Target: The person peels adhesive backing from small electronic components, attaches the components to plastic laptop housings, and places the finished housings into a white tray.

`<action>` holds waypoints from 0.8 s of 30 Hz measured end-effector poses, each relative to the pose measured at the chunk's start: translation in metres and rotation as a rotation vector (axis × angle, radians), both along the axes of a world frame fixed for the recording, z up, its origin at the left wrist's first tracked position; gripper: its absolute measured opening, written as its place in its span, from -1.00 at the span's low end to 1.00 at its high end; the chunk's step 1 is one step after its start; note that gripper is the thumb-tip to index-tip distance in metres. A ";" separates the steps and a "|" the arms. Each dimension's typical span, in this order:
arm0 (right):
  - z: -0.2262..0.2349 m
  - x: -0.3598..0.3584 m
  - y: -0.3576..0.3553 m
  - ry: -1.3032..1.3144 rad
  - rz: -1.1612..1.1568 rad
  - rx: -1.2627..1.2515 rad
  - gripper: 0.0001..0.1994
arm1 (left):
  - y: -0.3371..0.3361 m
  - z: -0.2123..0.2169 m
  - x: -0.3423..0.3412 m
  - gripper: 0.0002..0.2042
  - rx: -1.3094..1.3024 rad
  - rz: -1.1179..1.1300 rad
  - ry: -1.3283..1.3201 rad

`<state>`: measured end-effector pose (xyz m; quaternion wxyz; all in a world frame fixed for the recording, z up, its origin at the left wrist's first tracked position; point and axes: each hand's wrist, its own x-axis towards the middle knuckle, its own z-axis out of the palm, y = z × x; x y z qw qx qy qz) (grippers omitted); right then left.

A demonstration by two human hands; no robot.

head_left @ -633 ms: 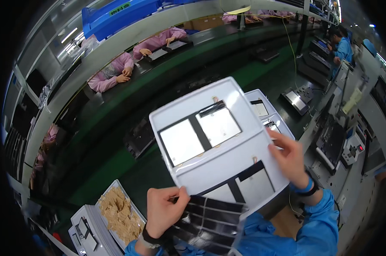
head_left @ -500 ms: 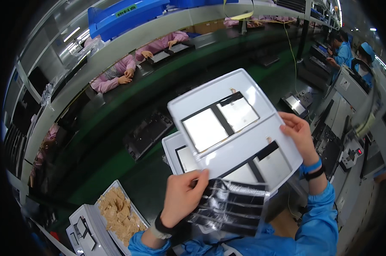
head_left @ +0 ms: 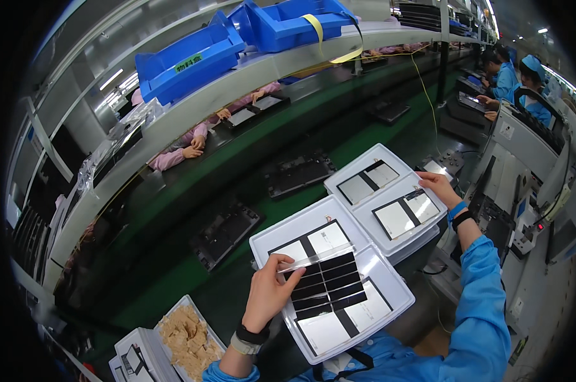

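Note:
My left hand (head_left: 270, 294) pinches the upper edge of a clear film sheet (head_left: 326, 284) bearing rows of black strips. The sheet lies over a white plastic tray (head_left: 396, 288) in front of me, partly covering flat white packs (head_left: 329, 239) with black bands. To the right, my right hand (head_left: 438, 187) grips the right rim of another white tray (head_left: 364, 204), its fingers closed at the corner. That tray holds two similar packs (head_left: 404, 216) and sits on top of more white trays, beside and slightly behind the near one.
A white container of crumpled tan paper pieces (head_left: 187, 337) stands lower left, by another white tray (head_left: 134, 360). Dark flat housings (head_left: 225, 234) lie on the green conveyor (head_left: 173, 210). Blue bins (head_left: 192, 60) sit on the shelf above. Co-workers' hands (head_left: 192, 148) show across the line. Equipment (head_left: 523, 223) stands at right.
My right hand has carried the upper tray rightward and down onto the stack, uncovering the near tray. The film sheet has moved from in front of the trays to over the near one.

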<state>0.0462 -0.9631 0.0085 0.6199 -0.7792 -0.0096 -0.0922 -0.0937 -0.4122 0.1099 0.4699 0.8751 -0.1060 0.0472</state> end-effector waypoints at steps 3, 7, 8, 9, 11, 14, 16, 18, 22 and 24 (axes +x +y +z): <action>-0.013 0.003 -0.002 0.025 0.014 -0.017 -0.60 | 0.002 0.004 -0.003 -0.71 0.240 0.013 -0.215; -0.034 0.004 0.012 0.058 -0.010 -0.266 -0.60 | 0.012 0.003 -0.009 -0.64 0.369 0.126 -0.293; -0.031 0.002 0.025 0.077 -0.047 -0.381 -0.60 | 0.018 0.000 -0.012 -0.64 0.373 0.132 -0.288; -0.037 -0.001 0.021 0.081 -0.057 -0.383 -0.60 | 0.022 -0.004 -0.015 -0.59 0.283 0.148 -0.335; -0.053 0.000 0.015 -0.132 -0.201 -0.635 -0.64 | 0.034 -0.013 -0.029 -0.43 0.129 0.153 -0.332; -0.060 0.005 0.016 -0.055 -0.201 -0.556 -0.69 | 0.053 -0.048 -0.072 -0.20 -0.056 0.089 -0.080; -0.067 0.006 0.013 -0.001 -0.242 -0.530 -0.72 | 0.042 -0.075 -0.101 -0.13 -0.341 -0.043 0.161; -0.069 0.003 0.012 0.057 -0.281 -0.507 -0.75 | 0.019 -0.095 -0.117 -0.12 -0.547 -0.052 0.286; -0.064 -0.002 0.032 -0.029 -0.459 -0.850 -0.78 | -0.012 -0.148 -0.122 -0.12 -0.916 0.057 0.250; -0.059 0.000 0.032 0.020 -0.441 -0.858 -0.78 | -0.023 -0.152 -0.125 -0.11 -1.044 0.109 0.229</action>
